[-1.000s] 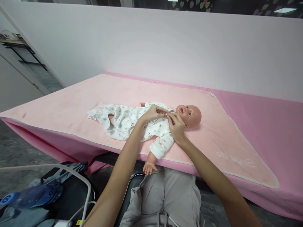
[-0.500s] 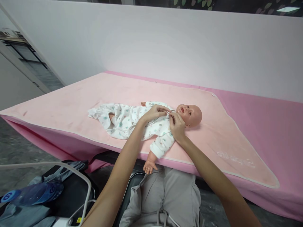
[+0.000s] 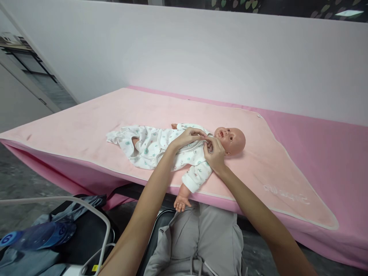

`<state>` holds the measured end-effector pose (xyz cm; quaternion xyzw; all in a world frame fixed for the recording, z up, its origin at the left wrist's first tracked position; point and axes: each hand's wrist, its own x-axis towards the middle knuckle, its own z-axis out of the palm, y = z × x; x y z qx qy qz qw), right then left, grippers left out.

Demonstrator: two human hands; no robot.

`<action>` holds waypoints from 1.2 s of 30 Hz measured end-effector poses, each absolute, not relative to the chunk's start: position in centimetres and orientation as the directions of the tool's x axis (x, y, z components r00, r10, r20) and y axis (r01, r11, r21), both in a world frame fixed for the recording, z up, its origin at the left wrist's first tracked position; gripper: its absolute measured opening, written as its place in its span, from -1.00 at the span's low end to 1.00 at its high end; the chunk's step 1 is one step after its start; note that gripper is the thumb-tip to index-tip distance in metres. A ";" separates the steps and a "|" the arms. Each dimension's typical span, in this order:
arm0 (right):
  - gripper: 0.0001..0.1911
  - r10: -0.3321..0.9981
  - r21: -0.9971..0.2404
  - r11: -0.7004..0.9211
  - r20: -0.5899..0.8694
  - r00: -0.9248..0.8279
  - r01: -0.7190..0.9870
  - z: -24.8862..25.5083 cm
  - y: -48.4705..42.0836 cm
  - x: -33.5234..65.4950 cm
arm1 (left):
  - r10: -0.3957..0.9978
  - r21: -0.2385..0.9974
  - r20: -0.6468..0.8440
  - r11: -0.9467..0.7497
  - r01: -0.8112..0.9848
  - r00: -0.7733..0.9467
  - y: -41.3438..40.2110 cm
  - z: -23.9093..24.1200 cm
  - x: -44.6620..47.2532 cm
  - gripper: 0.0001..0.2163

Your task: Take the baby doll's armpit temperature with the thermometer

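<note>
A baby doll (image 3: 232, 141) lies on its back, its head to the right and its feet to the left. It wears a white printed baby top (image 3: 193, 155) and matching trousers (image 3: 145, 143). My left hand (image 3: 189, 137) rests over the chest, its fingertips closed on the top near the neck. Just below the doll's chin, my right hand (image 3: 214, 152) pinches the same neckline with bent fingers. The fingertips of both hands nearly meet, and what exactly lies between them is too small to make out. One doll hand (image 3: 181, 202) hangs past the table's front edge.
A peach mat (image 3: 276, 165) covers much of the pink-clothed table (image 3: 324, 149), which stands against a white wall (image 3: 184, 53). At lower left, a water bottle (image 3: 43, 234) lies on a black chair (image 3: 86, 237) with grey cloth. A pale curved tube (image 3: 94, 212) crosses in front of it.
The fingers of my right hand have shifted slightly at the neckline, curling in closer to my left fingertips. The doll and its clothes have stayed in place.
</note>
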<state>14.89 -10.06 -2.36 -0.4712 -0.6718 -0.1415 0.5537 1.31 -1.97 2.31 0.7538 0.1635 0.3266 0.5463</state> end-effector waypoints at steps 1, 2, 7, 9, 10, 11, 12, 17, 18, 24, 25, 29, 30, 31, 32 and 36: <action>-0.85 0.479 -0.332 0.511 0.876 0.058 0.793 -2.3 -10.1 14.9 | 0.599 0.931 0.318 -0.342 -0.124 0.735 -1.9 2.2 1.3 -0.81; -0.85 0.483 -0.333 0.507 0.874 0.059 0.795 -2.3 -10.1 14.9 | 0.597 0.934 0.319 -0.331 -0.136 0.736 -1.9 2.2 1.3 -0.81; -0.93 0.480 -0.342 0.513 0.875 0.067 0.787 -2.3 -10.1 14.9 | 0.607 0.952 0.276 -0.278 -0.126 0.745 -1.9 2.2 1.2 -0.78; -0.94 0.473 -0.342 0.515 0.878 0.071 0.786 -2.3 -10.1 14.9 | 0.608 0.951 0.273 -0.286 -0.115 0.746 -2.0 2.3 1.2 -0.79; -0.93 0.471 -0.342 0.516 0.879 0.073 0.785 -2.3 -10.1 14.9 | 0.611 0.949 0.275 -0.295 -0.109 0.743 -2.1 2.3 1.2 -0.80; -0.92 0.471 -0.344 0.517 0.879 0.075 0.784 -2.3 -10.1 14.9 | 0.616 0.947 0.277 -0.304 -0.101 0.737 -2.2 2.4 1.3 -0.81; -0.92 0.472 -0.347 0.518 0.878 0.077 0.781 -2.3 -10.1 14.9 | 0.624 0.946 0.276 -0.313 -0.091 0.731 -2.3 2.5 1.3 -0.82; -0.89 0.485 -0.357 0.525 0.871 0.073 0.773 -2.4 -10.1 15.0 | 0.665 0.941 0.272 -0.334 -0.049 0.696 -2.3 2.3 1.5 -0.82; -0.88 0.489 -0.358 0.526 0.870 0.070 0.772 -2.4 -10.0 15.0 | 0.673 0.940 0.275 -0.337 -0.047 0.686 -2.2 2.2 1.6 -0.81; -0.85 0.503 -0.354 0.501 0.862 0.067 0.790 -2.3 -9.9 15.0 | 0.680 0.929 0.297 -0.368 -0.039 0.671 -1.8 1.7 1.7 -0.78; -0.85 0.502 -0.355 0.497 0.862 0.072 0.792 -2.3 -9.9 15.0 | 0.671 0.925 0.305 -0.376 -0.044 0.676 -1.8 1.7 1.7 -0.77; -0.86 0.490 -0.365 0.483 0.866 0.099 0.796 -2.4 -9.8 14.9 | 0.614 0.890 0.309 -0.456 0.008 0.726 -1.8 1.9 1.4 -0.70; -0.87 0.487 -0.363 0.479 0.868 0.102 0.799 -2.5 -9.8 14.9 | 0.602 0.877 0.302 -0.479 0.032 0.739 -1.8 2.0 1.3 -0.68; -0.87 0.484 -0.361 0.475 0.869 0.104 0.803 -2.5 -9.7 14.9 | 0.594 0.866 0.295 -0.497 0.054 0.748 -1.8 2.0 1.2 -0.67; -0.87 0.485 -0.361 0.471 0.868 0.106 0.805 -2.6 -9.6 14.9 | 0.591 0.858 0.292 -0.509 0.067 0.752 -1.7 2.0 1.2 -0.67; -0.87 0.496 -0.377 0.459 0.860 0.121 0.804 -2.8 -9.5 14.9 | 0.601 0.865 0.294 -0.498 0.061 0.743 -1.6 1.8 1.2 -0.69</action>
